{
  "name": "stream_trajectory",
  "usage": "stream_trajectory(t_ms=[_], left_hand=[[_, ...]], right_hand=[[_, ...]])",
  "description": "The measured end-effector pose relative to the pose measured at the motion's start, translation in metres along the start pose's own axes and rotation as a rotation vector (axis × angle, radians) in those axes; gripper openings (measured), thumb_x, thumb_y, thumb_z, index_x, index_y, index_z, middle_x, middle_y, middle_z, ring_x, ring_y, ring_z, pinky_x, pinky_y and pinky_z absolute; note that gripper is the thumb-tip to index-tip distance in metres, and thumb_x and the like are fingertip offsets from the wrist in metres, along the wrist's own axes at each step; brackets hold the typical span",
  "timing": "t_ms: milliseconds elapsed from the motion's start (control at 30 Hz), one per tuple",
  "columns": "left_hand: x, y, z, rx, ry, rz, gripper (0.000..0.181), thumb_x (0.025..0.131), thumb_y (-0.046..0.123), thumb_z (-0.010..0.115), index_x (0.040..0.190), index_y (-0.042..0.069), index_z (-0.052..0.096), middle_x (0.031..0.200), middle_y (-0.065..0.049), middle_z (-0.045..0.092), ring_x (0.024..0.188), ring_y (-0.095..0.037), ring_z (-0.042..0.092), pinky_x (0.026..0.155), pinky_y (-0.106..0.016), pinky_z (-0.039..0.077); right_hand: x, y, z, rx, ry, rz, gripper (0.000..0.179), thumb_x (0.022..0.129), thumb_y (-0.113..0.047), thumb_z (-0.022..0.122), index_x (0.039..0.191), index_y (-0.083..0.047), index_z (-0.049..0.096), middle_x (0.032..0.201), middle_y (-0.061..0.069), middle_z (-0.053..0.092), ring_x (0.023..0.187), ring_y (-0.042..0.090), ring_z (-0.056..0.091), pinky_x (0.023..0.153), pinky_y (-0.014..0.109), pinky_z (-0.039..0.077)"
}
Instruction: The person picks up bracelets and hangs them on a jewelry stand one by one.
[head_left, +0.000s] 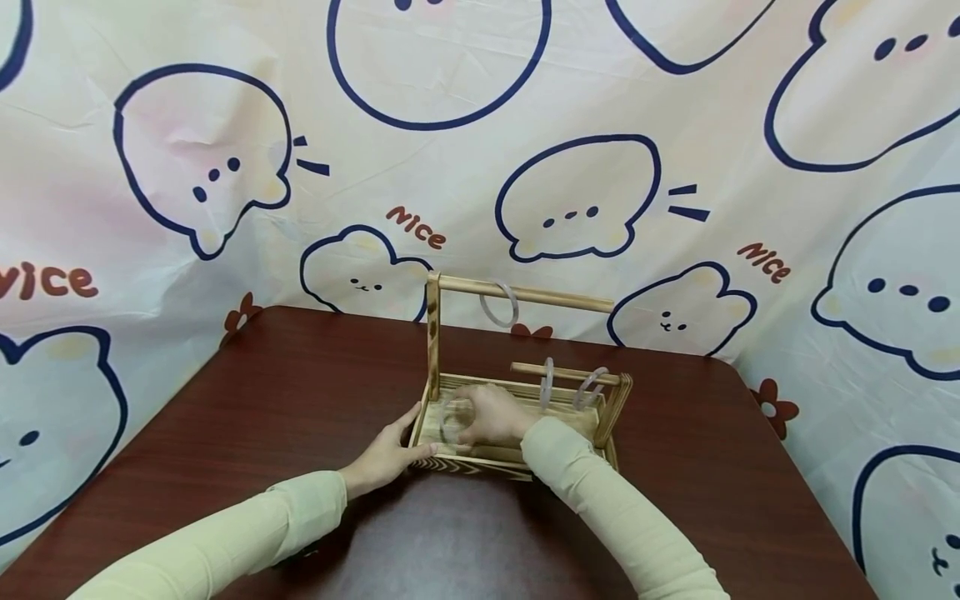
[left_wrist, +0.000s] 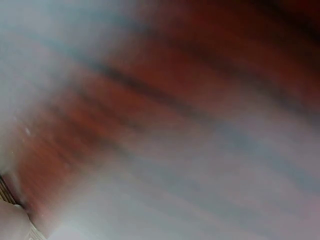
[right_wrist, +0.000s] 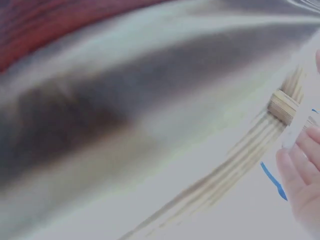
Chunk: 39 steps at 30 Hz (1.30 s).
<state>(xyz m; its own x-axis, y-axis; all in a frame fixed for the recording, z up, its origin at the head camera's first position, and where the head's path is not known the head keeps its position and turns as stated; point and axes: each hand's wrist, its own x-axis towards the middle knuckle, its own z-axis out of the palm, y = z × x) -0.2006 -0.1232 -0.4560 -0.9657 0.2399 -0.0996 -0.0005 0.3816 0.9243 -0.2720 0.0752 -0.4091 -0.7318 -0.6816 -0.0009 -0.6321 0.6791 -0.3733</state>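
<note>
A wooden bangle stand (head_left: 432,333) with a tray base and two horizontal bars is on the table in the head view. My left hand (head_left: 386,457) holds the tray's left corner, thumb along the front rim. Over the tray, my right hand (head_left: 491,414) pinches a translucent bangle (head_left: 444,423) near its left end. Another bangle (head_left: 514,307) hangs from the tall bar. Two more, a near bangle (head_left: 547,383) and an outer bangle (head_left: 590,388), hang on the short bar. In the right wrist view, the fingers (right_wrist: 302,167) touch a pale, clear edge; the left wrist view is mostly blurred.
The dark reddish-brown table (head_left: 300,375) extends around the stand. Behind it and at both sides hangs a pale cloth (head_left: 465,167) with cartoon drawings. The tall bar (head_left: 562,297) reaches rightward above the tray, its right end free.
</note>
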Motion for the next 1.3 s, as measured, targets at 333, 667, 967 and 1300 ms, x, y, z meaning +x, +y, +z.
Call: stream_trajectory(t_ms=[333,667,967,1300], left_hand=[[0.001,-0.001,0.000,0.006,0.007,0.008,0.081,0.086,0.021,0.065,0.148,0.008,0.014,0.146,-0.019,0.028,0.041,-0.012,0.033,0.044,-0.026,0.039],[0.000,0.000,0.000,0.002,-0.007,-0.001,0.082,0.087,0.022,0.064,0.148,0.008,0.012,0.144,-0.020,0.029,0.041,-0.011,0.031,0.047,-0.023,0.037],[-0.001,0.000,0.000,-0.013,-0.025,0.001,0.081,0.088,0.021,0.062,0.148,0.009,0.010,0.139,-0.023,0.034,0.039,-0.010,0.032,0.042,-0.024,0.036],[0.000,0.001,0.001,-0.014,-0.023,-0.008,0.081,0.088,0.021,0.062,0.148,0.010,0.010,0.140,-0.022,0.034,0.039,-0.011,0.032,0.042,-0.025,0.036]], right_hand=[[-0.005,-0.013,-0.026,0.076,0.082,0.042,0.074,0.069,-0.031,0.080,0.132,-0.008,0.049,0.133,0.008,0.052,0.120,0.022,0.050,0.100,0.036,0.040],[-0.010,-0.025,-0.036,0.189,0.151,0.005,0.078,0.070,-0.041,0.078,0.135,-0.010,0.046,0.135,0.005,0.050,0.122,0.020,0.048,0.100,0.036,0.040],[-0.017,-0.033,-0.043,0.291,0.171,0.031,0.087,0.068,-0.049,0.076,0.139,-0.015,0.040,0.131,-0.001,0.048,0.116,0.019,0.051,0.092,0.036,0.045],[-0.025,-0.037,-0.044,0.266,0.200,-0.009,0.074,0.069,-0.041,0.078,0.132,-0.016,0.048,0.115,-0.003,0.050,0.101,0.011,0.048,0.081,0.029,0.044]])
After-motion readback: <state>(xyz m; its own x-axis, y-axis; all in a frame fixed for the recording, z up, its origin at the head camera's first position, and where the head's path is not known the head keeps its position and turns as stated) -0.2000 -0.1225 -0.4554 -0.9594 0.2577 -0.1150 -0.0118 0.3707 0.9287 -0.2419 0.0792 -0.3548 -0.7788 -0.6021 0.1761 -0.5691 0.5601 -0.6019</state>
